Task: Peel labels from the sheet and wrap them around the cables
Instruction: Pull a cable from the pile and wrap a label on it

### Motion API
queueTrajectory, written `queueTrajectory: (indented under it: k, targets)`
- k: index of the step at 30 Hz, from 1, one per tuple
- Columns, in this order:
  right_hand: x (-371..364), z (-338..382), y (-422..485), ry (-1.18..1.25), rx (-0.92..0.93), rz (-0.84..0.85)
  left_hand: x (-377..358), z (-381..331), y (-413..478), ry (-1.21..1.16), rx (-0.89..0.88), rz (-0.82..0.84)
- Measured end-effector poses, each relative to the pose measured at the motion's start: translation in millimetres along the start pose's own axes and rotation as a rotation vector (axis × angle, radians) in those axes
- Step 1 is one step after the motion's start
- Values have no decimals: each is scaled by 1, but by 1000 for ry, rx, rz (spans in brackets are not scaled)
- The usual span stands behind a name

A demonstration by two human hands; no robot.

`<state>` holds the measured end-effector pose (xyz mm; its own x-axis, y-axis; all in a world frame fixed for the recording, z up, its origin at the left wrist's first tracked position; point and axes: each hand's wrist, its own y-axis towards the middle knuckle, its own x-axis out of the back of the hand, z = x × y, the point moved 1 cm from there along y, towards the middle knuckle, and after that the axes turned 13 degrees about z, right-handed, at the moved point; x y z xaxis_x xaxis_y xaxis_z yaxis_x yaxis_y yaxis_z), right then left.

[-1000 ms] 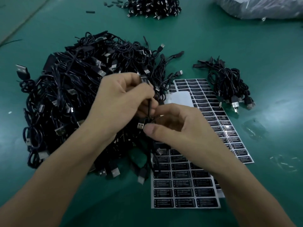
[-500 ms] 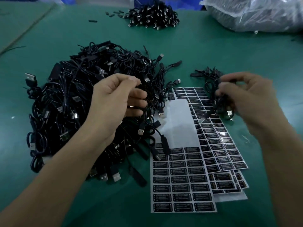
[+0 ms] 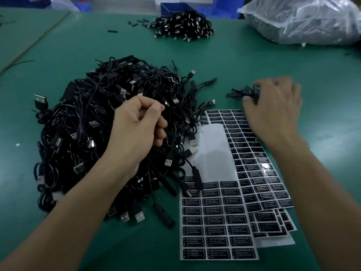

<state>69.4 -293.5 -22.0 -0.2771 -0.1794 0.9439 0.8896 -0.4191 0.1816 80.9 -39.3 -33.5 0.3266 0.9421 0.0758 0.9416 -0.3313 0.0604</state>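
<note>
Black bundle (image 3: 241, 93) now under right hand (image 3: 273, 114), grip blurred; left hand (image 3: 136, 126) curled over cable pile (image 3: 88, 124), maybe pinching.

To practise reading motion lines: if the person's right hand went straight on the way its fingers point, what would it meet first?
The small bundle of black cables, lying right at the fingertips of the right hand. The hand is blurred, so whether it touches them is unclear.
</note>
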Motion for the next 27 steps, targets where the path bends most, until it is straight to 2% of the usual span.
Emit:
queueTrajectory:
  k: [1,3,5,7,11,15,20,27]
  targets:
    - [-3,14,-6,-2,79,11,0,1,0,5,1,1]
    - [-13,44,-16,108,227,162,0,2,1,7,3,3]
    - [-24,67,-24,204,275,317,1,2,2,6,2,6]
    - [-36,80,-28,221,279,377,2,2,2,2,2,7]
    - [-46,85,-33,257,253,402,3,1,2,1,7,12]
    - [-47,78,-33,198,218,307,1,-1,1,-5,11,18]
    - [-50,62,-9,1,107,531,0,-1,1,-11,21,22]
    - [-50,58,9,28,234,479,0,-1,1,12,23,23]
